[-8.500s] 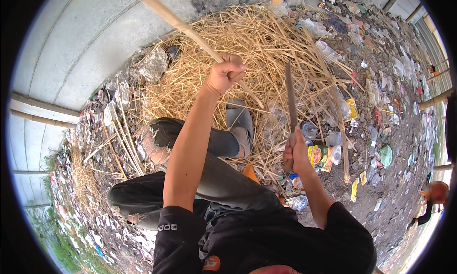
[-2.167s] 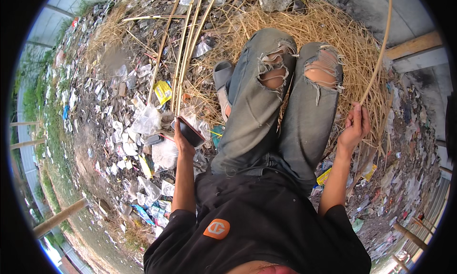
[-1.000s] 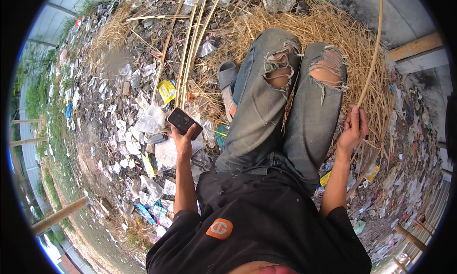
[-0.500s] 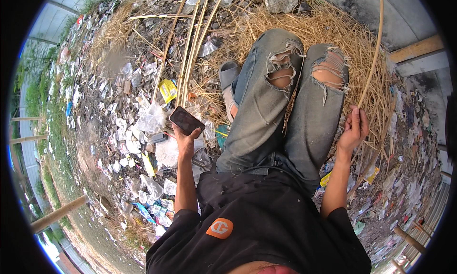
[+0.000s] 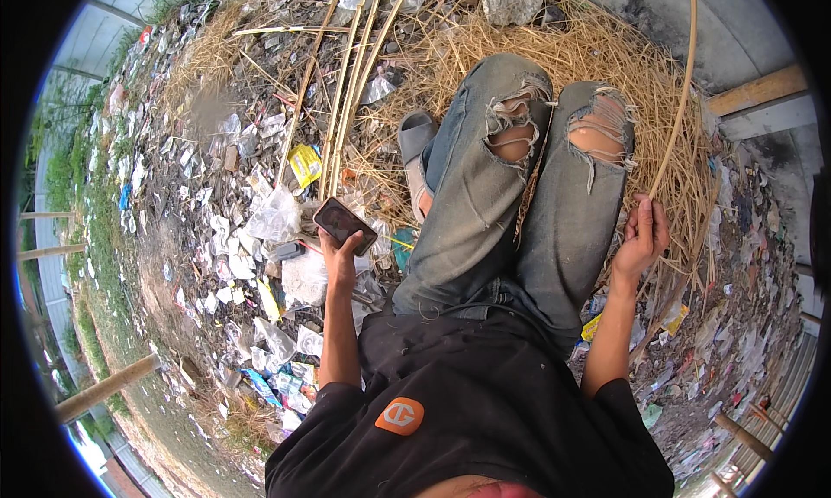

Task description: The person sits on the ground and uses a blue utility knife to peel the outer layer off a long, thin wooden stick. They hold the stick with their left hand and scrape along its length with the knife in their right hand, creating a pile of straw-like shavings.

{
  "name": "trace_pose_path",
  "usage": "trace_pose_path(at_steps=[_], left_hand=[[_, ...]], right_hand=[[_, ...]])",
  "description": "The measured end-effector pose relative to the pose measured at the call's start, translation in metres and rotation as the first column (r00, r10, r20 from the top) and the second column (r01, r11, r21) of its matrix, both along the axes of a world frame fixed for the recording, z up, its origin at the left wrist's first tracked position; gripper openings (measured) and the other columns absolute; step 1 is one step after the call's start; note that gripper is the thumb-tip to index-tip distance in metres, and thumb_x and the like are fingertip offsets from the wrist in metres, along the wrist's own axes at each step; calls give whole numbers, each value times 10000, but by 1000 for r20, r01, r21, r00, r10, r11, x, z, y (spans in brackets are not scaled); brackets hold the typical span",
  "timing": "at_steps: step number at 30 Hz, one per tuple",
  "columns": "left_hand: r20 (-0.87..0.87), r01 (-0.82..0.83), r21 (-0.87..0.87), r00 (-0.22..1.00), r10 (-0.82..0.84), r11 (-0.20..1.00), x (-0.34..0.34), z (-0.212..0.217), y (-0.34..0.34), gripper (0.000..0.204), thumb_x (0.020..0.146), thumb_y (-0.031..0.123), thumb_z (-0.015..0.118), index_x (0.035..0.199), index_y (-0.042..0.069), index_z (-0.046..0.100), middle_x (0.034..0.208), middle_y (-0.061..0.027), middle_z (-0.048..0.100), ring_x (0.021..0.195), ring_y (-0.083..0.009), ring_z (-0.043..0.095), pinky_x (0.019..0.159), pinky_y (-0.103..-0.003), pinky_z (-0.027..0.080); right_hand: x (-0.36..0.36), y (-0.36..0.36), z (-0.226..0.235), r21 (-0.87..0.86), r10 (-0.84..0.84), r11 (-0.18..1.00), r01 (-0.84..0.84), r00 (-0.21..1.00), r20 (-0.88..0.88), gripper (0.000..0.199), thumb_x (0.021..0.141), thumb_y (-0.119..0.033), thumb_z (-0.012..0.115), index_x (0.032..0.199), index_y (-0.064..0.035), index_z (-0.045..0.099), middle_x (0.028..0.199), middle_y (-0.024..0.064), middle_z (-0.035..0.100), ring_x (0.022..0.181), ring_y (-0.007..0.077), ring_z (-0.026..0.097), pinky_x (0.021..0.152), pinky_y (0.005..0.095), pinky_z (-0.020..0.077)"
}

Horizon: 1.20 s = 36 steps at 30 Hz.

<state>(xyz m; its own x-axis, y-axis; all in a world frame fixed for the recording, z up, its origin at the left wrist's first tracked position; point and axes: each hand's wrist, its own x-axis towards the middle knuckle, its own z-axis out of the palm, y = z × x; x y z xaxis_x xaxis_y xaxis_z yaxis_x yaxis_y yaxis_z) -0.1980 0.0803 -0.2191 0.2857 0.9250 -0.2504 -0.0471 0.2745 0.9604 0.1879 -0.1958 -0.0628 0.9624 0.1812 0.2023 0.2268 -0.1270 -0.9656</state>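
Note:
My left hand (image 5: 339, 262) is closed around a dark-screened smartphone (image 5: 344, 225), tilted over the litter left of my thigh. My right hand (image 5: 640, 245) is beside my right knee, its fingers curled at the lower end of a long, thin bamboo strip (image 5: 689, 61). That strip rises past the straw to the top edge of the view. Between the hands are my bent legs in torn, faded jeans (image 5: 472, 212). A small dark oblong object (image 5: 290, 251) lies on the ground near the phone.
Several split bamboo strips (image 5: 353, 91) lie ahead on the left, near a yellow packet (image 5: 305, 164). Dry straw (image 5: 606, 32) spreads beyond my knees, with a grey stone block (image 5: 511, 2) at its far edge. A wooden beam (image 5: 757, 91) juts out right; a wooden pole (image 5: 108, 387) stands left.
The phone in my left hand has shifted slightly to the right and tilted a little. My right hand and the bamboo strip have hardly moved.

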Motion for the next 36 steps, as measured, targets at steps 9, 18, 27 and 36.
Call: trace_pose_path(at_steps=[9,18,27,36], left_hand=[[116,-272,-470,924,364,840,3,-11,8,464,900,548,661,1118,142,612,917,15,637,828,-148,637,776,-340,537],[116,-138,-275,978,175,952,-16,-29,17,313,865,24,718,1141,64,577,1109,-70,647,959,-191,659,813,-330,552],[102,-120,-91,986,129,989,-22,-25,21,333,900,-1,676,1189,40,515,1081,-65,647,959,-161,654,879,-345,540],[45,-125,21,991,123,992,-34,-41,22,442,878,32,735,1228,45,465,1100,-66,628,985,-146,627,915,-304,504]], right_hand=[[-3,1,-2,-20,-16,1000,16,1000,6,304,1012,-265,559,981,5,697,661,-41,444,550,39,351,486,207,228],[-6,1,-2,20,-6,1000,6,1000,-7,282,992,-248,595,947,7,707,639,-54,465,551,27,361,489,212,222],[-5,1,-4,24,-9,1000,10,1000,-28,301,996,-266,590,948,6,709,656,-55,455,559,30,366,493,208,226],[-8,5,2,22,-5,1000,5,1000,-23,293,992,-262,592,940,0,715,649,-52,459,561,31,376,493,205,234]])
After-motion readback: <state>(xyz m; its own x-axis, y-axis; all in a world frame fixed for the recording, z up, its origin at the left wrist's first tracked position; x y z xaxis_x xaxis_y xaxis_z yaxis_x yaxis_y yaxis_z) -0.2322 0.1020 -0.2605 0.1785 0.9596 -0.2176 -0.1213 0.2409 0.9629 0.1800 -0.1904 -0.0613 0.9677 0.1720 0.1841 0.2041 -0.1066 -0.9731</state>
